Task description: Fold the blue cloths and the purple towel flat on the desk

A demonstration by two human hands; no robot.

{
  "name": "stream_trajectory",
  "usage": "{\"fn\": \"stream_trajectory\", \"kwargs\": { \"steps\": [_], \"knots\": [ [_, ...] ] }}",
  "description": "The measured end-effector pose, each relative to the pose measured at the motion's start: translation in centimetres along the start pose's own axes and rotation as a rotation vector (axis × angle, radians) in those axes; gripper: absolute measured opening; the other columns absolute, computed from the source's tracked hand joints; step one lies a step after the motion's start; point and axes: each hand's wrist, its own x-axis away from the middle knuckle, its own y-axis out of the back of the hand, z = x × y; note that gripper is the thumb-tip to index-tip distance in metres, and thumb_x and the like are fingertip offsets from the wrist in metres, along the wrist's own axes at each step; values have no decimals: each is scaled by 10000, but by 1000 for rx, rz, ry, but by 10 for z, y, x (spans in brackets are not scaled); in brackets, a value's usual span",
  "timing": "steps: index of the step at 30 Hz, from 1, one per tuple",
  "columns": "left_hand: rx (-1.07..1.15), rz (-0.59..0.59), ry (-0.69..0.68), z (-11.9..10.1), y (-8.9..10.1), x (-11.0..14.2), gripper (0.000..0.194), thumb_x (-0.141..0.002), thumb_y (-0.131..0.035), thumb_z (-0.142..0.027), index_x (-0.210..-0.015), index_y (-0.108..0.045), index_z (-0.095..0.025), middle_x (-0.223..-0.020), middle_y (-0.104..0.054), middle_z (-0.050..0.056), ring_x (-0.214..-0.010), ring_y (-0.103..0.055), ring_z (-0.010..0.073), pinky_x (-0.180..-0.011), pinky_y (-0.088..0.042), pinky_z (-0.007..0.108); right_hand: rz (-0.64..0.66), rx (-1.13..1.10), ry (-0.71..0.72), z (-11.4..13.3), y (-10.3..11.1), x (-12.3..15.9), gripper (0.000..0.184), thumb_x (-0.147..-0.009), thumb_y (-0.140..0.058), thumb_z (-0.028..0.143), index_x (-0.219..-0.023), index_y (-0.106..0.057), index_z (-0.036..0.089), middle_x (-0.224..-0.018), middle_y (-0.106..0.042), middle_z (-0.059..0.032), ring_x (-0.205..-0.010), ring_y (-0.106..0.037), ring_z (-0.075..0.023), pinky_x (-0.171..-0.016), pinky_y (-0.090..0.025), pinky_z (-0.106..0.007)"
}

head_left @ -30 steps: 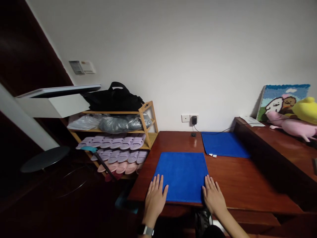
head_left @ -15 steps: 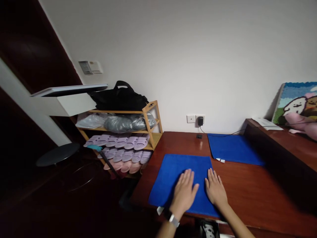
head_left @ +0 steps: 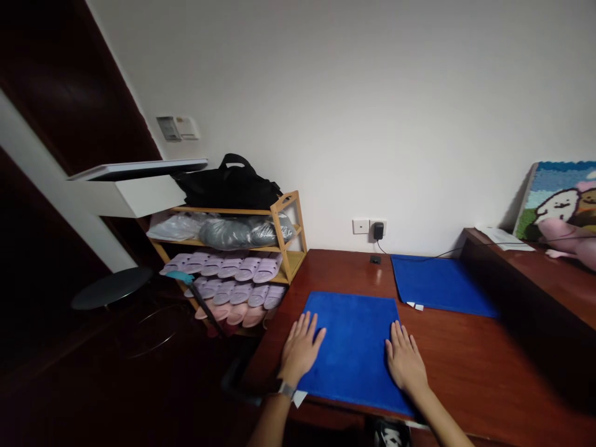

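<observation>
A blue cloth (head_left: 351,347) lies flat on the reddish-brown table (head_left: 493,366). My left hand (head_left: 300,351) rests flat over the cloth's left edge, fingers stretched out and palm down. On the opposite edge lies my right hand (head_left: 406,360), also flat, its fingers pointing away from me. Neither hand holds anything. Beneath my left wrist, a white tag (head_left: 299,398) pokes out at the near left corner of the cloth. Farther back on the table, a second blue cloth (head_left: 442,287) is spread, with small white tags at its near left corner.
A wooden rack (head_left: 288,242) with several purple slippers (head_left: 246,269) and a black bag (head_left: 233,186) stands left of the table. A black adapter (head_left: 379,231) is plugged into the wall, its cable crossing the far cloth. A raised ledge (head_left: 549,264) borders the right side.
My left hand has slid left from the middle of the near cloth to its left edge. My right hand stays at the right edge. The view has shifted slightly.
</observation>
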Motion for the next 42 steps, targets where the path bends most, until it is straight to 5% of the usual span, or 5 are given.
{"fn": "stream_trajectory", "kwargs": {
  "steps": [15,19,26,37,42],
  "knots": [
    [-102,12,23,25,2,-5,782,-1009,-240,-671,-1560,-402,-141,-1623,-375,153,-1513,-323,321,-1221,-290,528,-15,-108,3,-5,14,-90,667,-1038,-156,394,-1606,-178,46,-1688,-160,-97,-1561,-132,-213,-1267,-94,-392],
    [-36,-61,-102,-40,12,-39,755,-1033,-181,-628,-1560,-402,-135,-1627,-373,148,-1525,-299,304,-1239,-261,510,-42,-117,13,-6,4,-89,672,-1035,-144,389,-1602,-174,29,-1687,-155,-118,-1563,-120,-211,-1266,-79,-389],
    [177,183,-430,-160,-27,-80,637,-1061,-114,-540,-1604,-309,-270,-1672,-302,49,-1549,-244,230,-1262,-211,469,-44,-78,60,-12,-1,-91,654,-1014,-184,305,-1591,-220,-2,-1680,-154,-157,-1563,-119,-240,-1261,-90,-408],
    [-4,142,0,18,2,-78,688,-1051,-189,-566,-1602,-305,-169,-1672,-263,112,-1552,-215,265,-1248,-228,475,-43,-81,10,-8,1,-89,680,-1033,-126,384,-1598,-184,10,-1684,-162,-134,-1560,-141,-220,-1266,-89,-387],
    [-28,70,-7,42,-12,-71,705,-1049,-173,-580,-1606,-287,-164,-1668,-270,131,-1545,-242,256,-1241,-239,467,-26,-73,-11,-6,7,-89,668,-1031,-130,370,-1606,-181,36,-1688,-155,-118,-1561,-133,-217,-1264,-118,-405]
  ]
}}
